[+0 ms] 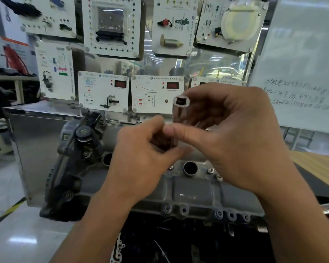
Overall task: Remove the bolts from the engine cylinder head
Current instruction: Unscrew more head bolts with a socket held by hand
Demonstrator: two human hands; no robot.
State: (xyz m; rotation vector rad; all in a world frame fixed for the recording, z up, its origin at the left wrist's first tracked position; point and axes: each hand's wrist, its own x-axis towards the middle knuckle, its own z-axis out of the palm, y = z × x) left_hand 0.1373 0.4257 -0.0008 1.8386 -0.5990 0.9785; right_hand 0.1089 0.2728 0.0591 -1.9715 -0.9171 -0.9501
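Note:
The grey engine cylinder head [194, 190] lies across the middle, with an open round plug hole [190, 168] on top. Bolts [209, 170] sit beside the hole and more bolts [218, 214] run along the front edge. Above the head, my right hand [235, 141] grips a chrome socket tool [181, 102], its square drive end facing me. My left hand [142, 158] has its fingers curled round the lower part of the same tool, touching the right thumb. The tool's lower end is hidden between my hands.
A black timing-end cover [78, 149] closes the head's left end. Behind stands a metal cabinet [36, 133] with a display board of white training panels [103, 90]. A whiteboard [300, 73] is at the right, a wooden tabletop [317, 164] beneath it. Striped floor tape [6, 213] is at the left.

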